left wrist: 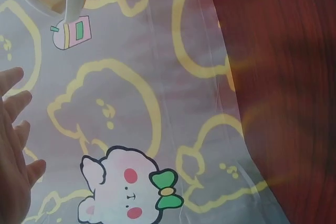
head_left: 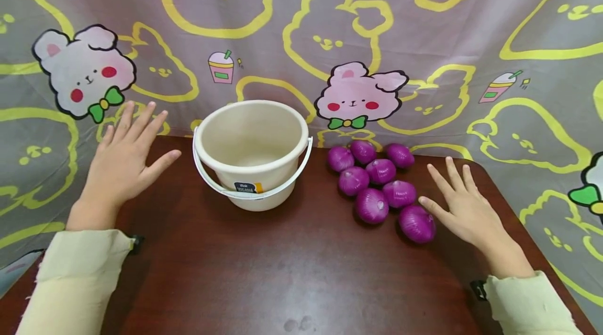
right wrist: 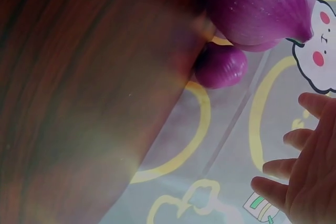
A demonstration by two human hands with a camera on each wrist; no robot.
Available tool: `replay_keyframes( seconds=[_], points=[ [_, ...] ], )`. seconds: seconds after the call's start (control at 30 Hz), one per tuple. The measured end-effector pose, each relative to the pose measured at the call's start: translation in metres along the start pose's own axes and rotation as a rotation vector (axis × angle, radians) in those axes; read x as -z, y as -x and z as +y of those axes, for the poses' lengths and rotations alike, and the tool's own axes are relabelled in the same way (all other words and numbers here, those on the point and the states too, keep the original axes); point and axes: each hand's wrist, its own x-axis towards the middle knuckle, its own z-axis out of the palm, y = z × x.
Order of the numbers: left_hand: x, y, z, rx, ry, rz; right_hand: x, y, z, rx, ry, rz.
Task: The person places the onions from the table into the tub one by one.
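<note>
A cream bucket (head_left: 264,188) with a white handle (head_left: 264,194) lowered across its front stands upright at the back of the table, and its visible inside is bare. To its right lie several purple onions (head_left: 372,205) in a loose cluster. My left hand (head_left: 123,159) is to the left of the bucket, fingers straight and spread, holding nothing. At the right of the cluster, my right hand (head_left: 466,214) has its fingers spread, with the thumb close to the nearest onion (head_left: 417,224). Two onions, one large onion (right wrist: 262,6) in front, appear in the right wrist view.
The dark brown table (head_left: 292,272) has a glossy wooden top. Behind it hangs a grey cloth (head_left: 264,5) printed with yellow outlines and rabbit faces, close behind the bucket and onions. A black wrist strap (head_left: 478,290) shows at the right sleeve.
</note>
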Motion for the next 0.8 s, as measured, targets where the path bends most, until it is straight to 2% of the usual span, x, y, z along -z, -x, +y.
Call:
replay_keyframes(
  seconds=[0.33, 0.57, 0.8],
  points=[
    [-0.007, -0.003, 0.011, -0.034, 0.067, 0.031, -0.003, 0.002, -0.004, 0.024, -0.013, 0.01],
    [-0.012, -0.007, 0.026, -0.039, 0.117, 0.044, -0.006, 0.003, -0.009, 0.047, -0.008, 0.022],
    [-0.017, -0.01, 0.04, -0.068, 0.139, 0.049, -0.008, 0.004, -0.014, 0.048, -0.019, -0.008]
  ],
)
